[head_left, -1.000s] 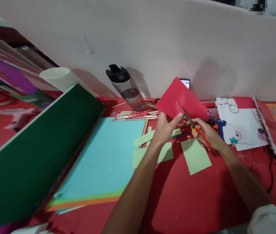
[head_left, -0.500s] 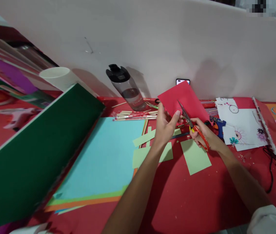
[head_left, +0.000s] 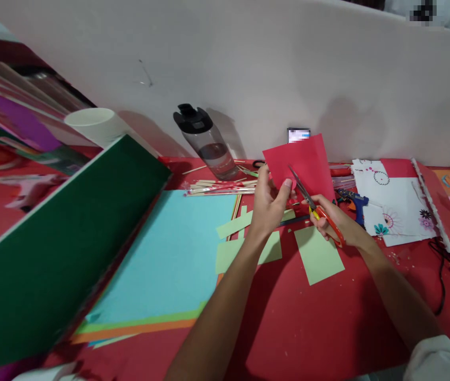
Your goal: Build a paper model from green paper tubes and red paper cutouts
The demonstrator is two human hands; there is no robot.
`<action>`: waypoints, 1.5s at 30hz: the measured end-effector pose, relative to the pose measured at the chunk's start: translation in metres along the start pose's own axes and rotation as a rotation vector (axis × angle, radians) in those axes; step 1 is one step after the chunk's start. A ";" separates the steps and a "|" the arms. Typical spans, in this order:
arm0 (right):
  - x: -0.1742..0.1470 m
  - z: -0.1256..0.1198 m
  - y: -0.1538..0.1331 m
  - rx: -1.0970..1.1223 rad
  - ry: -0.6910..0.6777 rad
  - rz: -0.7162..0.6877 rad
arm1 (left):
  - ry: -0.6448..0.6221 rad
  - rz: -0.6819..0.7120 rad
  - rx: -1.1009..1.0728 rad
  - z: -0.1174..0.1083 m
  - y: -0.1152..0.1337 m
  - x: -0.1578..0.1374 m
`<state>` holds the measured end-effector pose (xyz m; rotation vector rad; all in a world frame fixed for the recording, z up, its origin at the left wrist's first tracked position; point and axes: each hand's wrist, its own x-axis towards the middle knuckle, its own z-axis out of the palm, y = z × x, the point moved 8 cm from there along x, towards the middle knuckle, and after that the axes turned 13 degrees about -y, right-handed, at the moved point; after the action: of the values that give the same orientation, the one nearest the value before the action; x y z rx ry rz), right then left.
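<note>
Pinched between the thumb and fingers of my left hand [head_left: 269, 203] is a sheet of red paper [head_left: 308, 159], lifted above the table and tilted. My right hand [head_left: 332, 219] is closed around the orange and yellow handles of a pair of scissors [head_left: 306, 196]. Their blades point up and left, lying against the red paper near my left thumb. Whether the blades are fully closed, I cannot tell. Below my hands on the red table lie a pale green paper square [head_left: 319, 255] and pale green paper strips [head_left: 235, 226].
A water bottle [head_left: 215, 153] and wooden sticks [head_left: 221, 188] are by the wall. Light blue paper [head_left: 161, 259] tops a coloured stack, beside a dark green board [head_left: 70, 254]. To the right are a blue glue gun [head_left: 358, 203], white decorated paper [head_left: 395, 206] and a black cable [head_left: 442, 286]. A phone [head_left: 298, 134] leans at the back.
The red paper has turned in my left hand, its right edge now more upright and its lower right part drawn in. The scissors have shifted very slightly.
</note>
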<state>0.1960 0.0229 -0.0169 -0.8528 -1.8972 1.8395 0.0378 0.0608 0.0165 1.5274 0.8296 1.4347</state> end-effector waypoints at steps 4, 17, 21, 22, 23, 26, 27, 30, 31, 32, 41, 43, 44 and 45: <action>0.000 -0.001 0.000 -0.015 0.006 -0.006 | -0.012 0.013 -0.012 0.002 0.000 0.001; -0.002 -0.001 -0.004 -0.016 0.010 -0.004 | -0.006 -0.001 -0.031 0.004 -0.001 0.000; -0.001 -0.001 -0.005 -0.015 0.007 -0.001 | -0.003 -0.017 -0.035 0.004 -0.002 0.000; -0.001 0.000 -0.005 -0.021 0.005 -0.003 | -0.006 -0.019 -0.037 0.004 -0.002 0.000; -0.001 0.000 -0.005 -0.027 0.003 -0.005 | -0.010 -0.022 -0.037 0.004 -0.002 0.000; -0.001 -0.001 -0.004 -0.031 0.002 -0.013 | -0.022 -0.029 -0.034 0.004 -0.003 0.001; -0.002 -0.001 -0.003 -0.026 0.002 -0.014 | -0.022 -0.029 -0.032 0.004 -0.002 0.001; -0.002 -0.003 0.000 -0.020 0.009 -0.019 | -0.015 -0.033 -0.020 0.004 -0.001 0.000; -0.002 -0.003 0.000 -0.026 0.015 -0.020 | -0.014 -0.033 -0.016 0.004 -0.001 0.000; -0.002 -0.005 0.001 -0.036 0.025 -0.020 | -0.012 -0.033 -0.015 0.004 0.000 0.000; -0.002 -0.010 0.000 -0.080 0.080 0.006 | -0.021 -0.030 -0.045 0.004 0.000 0.000; -0.002 -0.010 -0.001 -0.084 0.086 0.005 | -0.030 -0.032 -0.051 0.004 -0.001 0.001; -0.002 -0.011 -0.001 -0.084 0.087 0.004 | -0.035 -0.032 -0.059 0.004 -0.001 0.001; -0.002 -0.011 -0.001 -0.082 0.086 0.005 | -0.041 -0.033 -0.067 0.004 -0.002 0.001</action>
<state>0.2045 0.0301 -0.0148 -0.9480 -1.9295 1.7096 0.0416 0.0621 0.0151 1.4810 0.7711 1.3897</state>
